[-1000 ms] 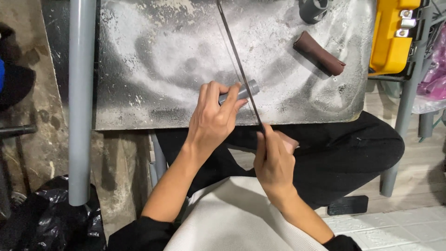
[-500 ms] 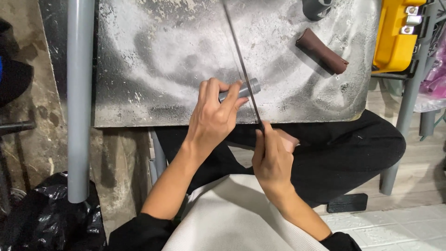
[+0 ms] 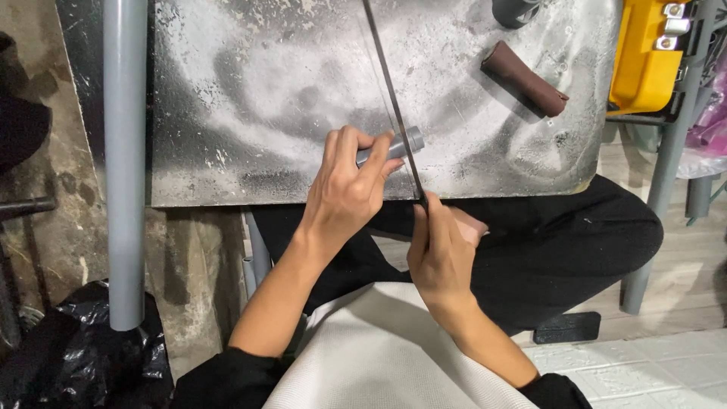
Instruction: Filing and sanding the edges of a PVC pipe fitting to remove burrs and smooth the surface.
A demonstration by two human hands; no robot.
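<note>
Left hand (image 3: 344, 193) clamped on short grey pipe (image 3: 401, 145), pinned flat near front edge of metal table (image 3: 227, 113). Right hand (image 3: 439, 254) fisted on saw blade (image 3: 390, 98), drawn slightly nearer than second ago; blade across pipe end, sawing ongoing.

1. Light is even and fairly bright, falling from above.
2. The metal tabletop (image 3: 250, 83) shows dull, patchy glare in its pale worn areas.
3. Soft shadows lie under the left hand (image 3: 344, 189) and beside the brown roll (image 3: 524, 78).
4. The left edge and the black bag (image 3: 68, 356) are dim.
5. Focus is sharp overall, with no clear blur.
</note>
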